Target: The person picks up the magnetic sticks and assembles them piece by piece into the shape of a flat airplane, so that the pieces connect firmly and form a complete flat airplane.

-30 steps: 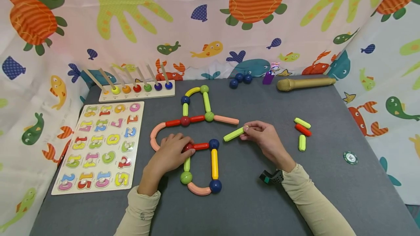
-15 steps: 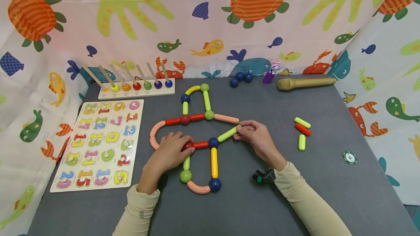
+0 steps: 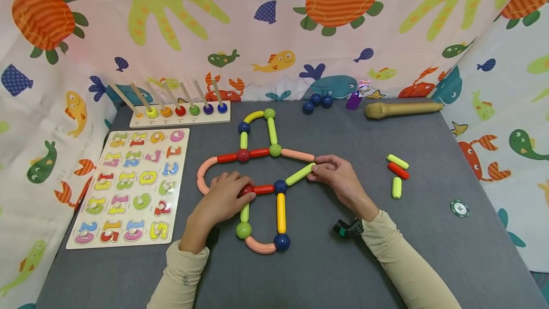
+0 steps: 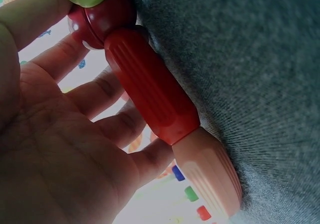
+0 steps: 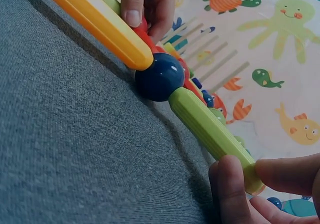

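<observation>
A chain of magnetic sticks and balls [image 3: 257, 152] lies on the grey table [image 3: 429, 252]. My left hand [image 3: 233, 193] grips the red ball [image 3: 245, 190] at a joint; in the left wrist view that red ball [image 4: 102, 17] meets a red stick [image 4: 150, 94] and a pink curved piece [image 4: 210, 174]. My right hand [image 3: 320, 170] pinches the right end of a lime green stick [image 3: 300, 174]. In the right wrist view the stick's [image 5: 210, 124] other end touches a blue ball [image 5: 160, 77] beside a yellow stick [image 5: 100, 24]. My fingertips [image 5: 230, 184] pinch its end.
A number puzzle board [image 3: 128, 185] and a bead peg rack [image 3: 180, 111] stand at the left. Three blue balls [image 3: 316, 103], a purple toy [image 3: 353, 99] and a wooden microphone [image 3: 403, 108] lie at the back. Loose sticks [image 3: 396, 175] and a green chip [image 3: 460, 208] lie at the right.
My right hand has carried the lime green stick left and up until its end met the blue ball. The left hand has stayed on the red ball.
</observation>
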The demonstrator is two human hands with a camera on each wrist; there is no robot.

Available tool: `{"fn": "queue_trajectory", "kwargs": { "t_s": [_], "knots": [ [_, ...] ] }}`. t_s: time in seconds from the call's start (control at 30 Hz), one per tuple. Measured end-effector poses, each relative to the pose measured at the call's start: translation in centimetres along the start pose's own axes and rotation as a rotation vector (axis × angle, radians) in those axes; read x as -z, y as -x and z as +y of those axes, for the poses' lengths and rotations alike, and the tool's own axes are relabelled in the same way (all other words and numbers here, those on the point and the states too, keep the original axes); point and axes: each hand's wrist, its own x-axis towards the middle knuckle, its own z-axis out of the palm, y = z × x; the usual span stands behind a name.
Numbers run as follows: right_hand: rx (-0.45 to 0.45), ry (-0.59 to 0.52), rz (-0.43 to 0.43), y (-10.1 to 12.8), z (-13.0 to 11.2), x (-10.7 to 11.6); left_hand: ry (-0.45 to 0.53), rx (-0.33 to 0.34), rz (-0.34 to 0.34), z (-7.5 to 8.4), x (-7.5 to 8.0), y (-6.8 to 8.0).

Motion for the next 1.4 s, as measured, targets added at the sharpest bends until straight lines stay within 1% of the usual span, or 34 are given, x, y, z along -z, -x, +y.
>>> {"fn": "queue_trajectory", "kwargs": {
  "t_s": [0.1,0.17,0.27,0.33,0.4,0.5,0.57,0.63,0.73,0.83,0.9,1.03,1.13,1.2,1.3,1.4],
  "knots": [
    [-0.003,0.007,-0.009,-0.1,-0.1,0.0,-0.004,-0.004,0.006,-0.1,0.0,0.0],
    [-0.005,0.035,-0.005,-0.2,-0.3,0.1,-0.006,-0.009,0.010,-0.1,0.0,0.1],
    [0.001,0.111,0.021,-0.4,-0.7,0.2,-0.003,-0.016,0.016,-0.1,0.0,0.1],
    [0.013,0.188,0.054,-0.7,-1.2,0.5,0.001,-0.020,0.018,-0.1,0.1,0.2],
    [0.036,0.292,0.093,-1.3,-1.9,0.8,0.004,-0.020,0.016,-0.1,0.1,0.1],
    [0.119,0.502,0.141,-2.8,-3.4,1.0,0.007,-0.015,0.009,-0.2,0.1,0.1],
    [0.189,0.644,0.164,-4.3,-4.7,0.9,0.006,-0.009,0.007,-0.2,0.0,0.1],
    [0.261,0.765,0.168,-6.1,-5.9,0.7,0.008,-0.003,0.008,-0.3,0.0,0.1],
    [0.334,0.904,0.143,-9.0,-7.3,0.4,0.006,-0.003,0.014,-0.4,0.0,0.1],
    [0.371,1.028,0.104,-11.4,-8.1,0.0,0.006,-0.016,0.019,-0.4,0.0,0.1],
    [0.375,1.121,0.072,-12.6,-8.4,-0.3,0.006,-0.022,0.024,-0.4,0.0,0.1],
    [0.360,1.274,0.014,-13.9,-8.0,0.0,0.002,-0.031,0.027,-0.2,0.0,0.0],
    [0.355,1.319,-0.001,-14.6,-7.5,0.4,0.002,-0.032,0.025,-0.1,0.0,0.0],
    [0.345,1.316,0.005,-14.7,-7.2,0.6,-0.002,-0.028,0.018,0.0,0.0,0.0],
    [0.323,1.282,0.007,-14.3,-6.8,0.9,-0.010,-0.018,-0.005,0.1,0.2,-0.1],
    [0.299,1.220,-0.009,-13.0,-6.7,1.4,-0.028,-0.018,-0.034,0.3,0.9,-0.4]
  ]
}}
